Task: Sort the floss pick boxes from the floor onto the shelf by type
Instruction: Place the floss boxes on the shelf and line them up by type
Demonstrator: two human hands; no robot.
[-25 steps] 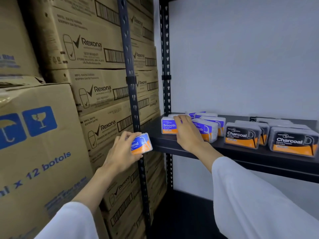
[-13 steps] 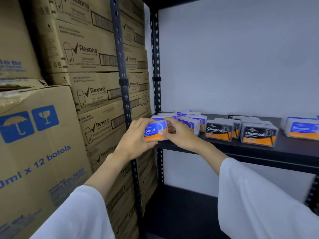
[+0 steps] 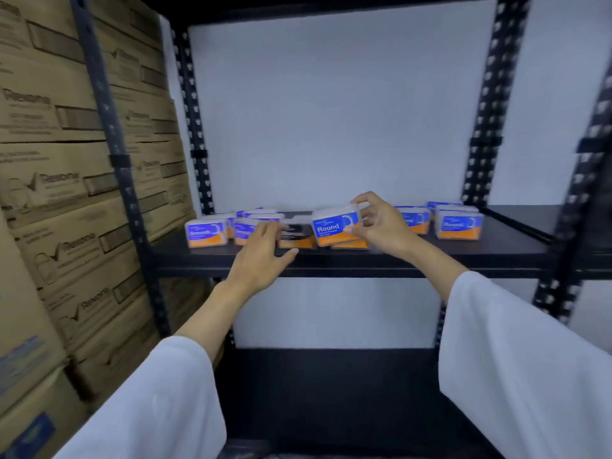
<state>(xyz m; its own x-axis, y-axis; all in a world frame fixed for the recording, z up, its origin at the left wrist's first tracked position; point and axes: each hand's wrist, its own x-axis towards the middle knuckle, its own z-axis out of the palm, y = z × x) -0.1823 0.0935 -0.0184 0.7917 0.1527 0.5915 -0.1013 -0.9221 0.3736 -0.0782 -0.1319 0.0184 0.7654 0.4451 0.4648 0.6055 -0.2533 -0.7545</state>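
My right hand (image 3: 381, 223) grips a blue-and-orange "Round" floss pick box (image 3: 335, 227) by its right end, held just above the black shelf (image 3: 364, 260). My left hand (image 3: 261, 256) hovers over the shelf's front edge with straight fingers, holding nothing. Several "Smooth" boxes (image 3: 207, 232) stand at the shelf's left. Black Charcoal boxes (image 3: 296, 235) sit in the middle, partly hidden behind my hands. More Round boxes (image 3: 458, 224) stand at the right.
Stacked brown cardboard cartons (image 3: 66, 180) fill the rack on the left. Black perforated uprights (image 3: 195, 127) frame the shelf bay. A lower black shelf (image 3: 331, 392) lies below, and a pale wall closes the back.
The Round box passed from my left hand to my right and moved rightward along the shelf. My left hand let go and opened. The view swung right.
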